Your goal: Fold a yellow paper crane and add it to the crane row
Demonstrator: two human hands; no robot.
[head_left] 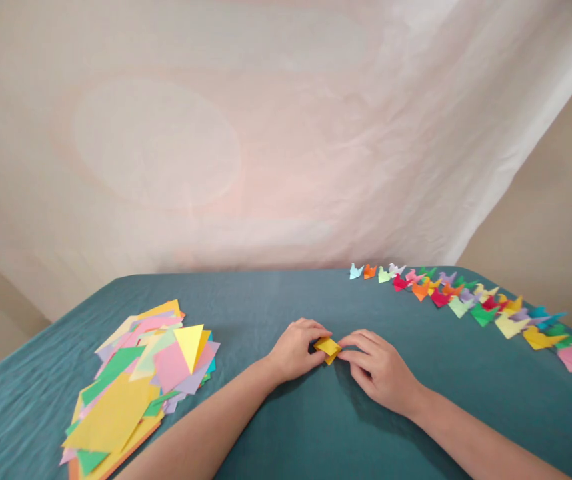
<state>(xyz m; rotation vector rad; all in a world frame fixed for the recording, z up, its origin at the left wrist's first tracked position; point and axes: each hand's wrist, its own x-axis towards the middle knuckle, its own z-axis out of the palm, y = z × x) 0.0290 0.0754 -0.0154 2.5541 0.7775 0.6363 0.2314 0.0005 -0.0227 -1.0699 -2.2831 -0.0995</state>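
A small piece of folded yellow origami paper (pixel 328 347) is between my two hands, over the middle of the table. My left hand (pixel 298 348) pinches its left side, thumb below and fingers above. At the right corner, the fingertips of my right hand (pixel 377 367) are closed on the paper's edge. The folded paper has a diamond-like shape with a crease across it. Its far left part is partly hidden by my left fingers.
A loose pile of coloured paper sheets (pixel 116 410) lies on the left, a folded yellow sheet (pixel 189 343) on top. Rows of folded paper birds (pixel 511 325) run along the right side of the teal tablecloth (pixel 276 440). Behind hangs a pale cloth (pixel 286 147).
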